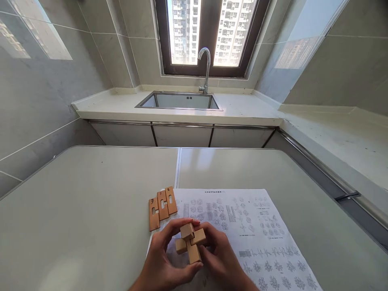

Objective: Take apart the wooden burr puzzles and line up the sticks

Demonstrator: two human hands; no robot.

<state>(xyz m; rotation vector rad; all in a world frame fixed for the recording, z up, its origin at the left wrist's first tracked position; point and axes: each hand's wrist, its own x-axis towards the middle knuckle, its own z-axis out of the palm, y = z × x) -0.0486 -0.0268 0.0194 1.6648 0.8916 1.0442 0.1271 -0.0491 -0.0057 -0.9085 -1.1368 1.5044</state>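
Note:
Between my two hands sits a wooden burr puzzle point(190, 243) of interlocking light-brown blocks, held above a printed sheet. My left hand point(160, 256) curls around its left side, with the thumb at the lower block and fingers at the top. My right hand point(220, 254) grips it from the right, its fingertips partly hidden behind the blocks. The white instruction sheet point(230, 230) carries rows of small grey puzzle diagrams. Just beyond my left hand lie three flat wooden pieces point(163, 205), slotted and numbered, overlapping the sheet's left edge.
A white folding table point(91, 202) with a centre seam point(178, 165) spreads under everything. Past its far edge stands a counter point(242, 106) with a sink point(182, 101) and a chrome faucet point(207, 68) beneath a window. Another counter point(348, 141) runs along the right; a tiled wall point(45, 89) borders the left.

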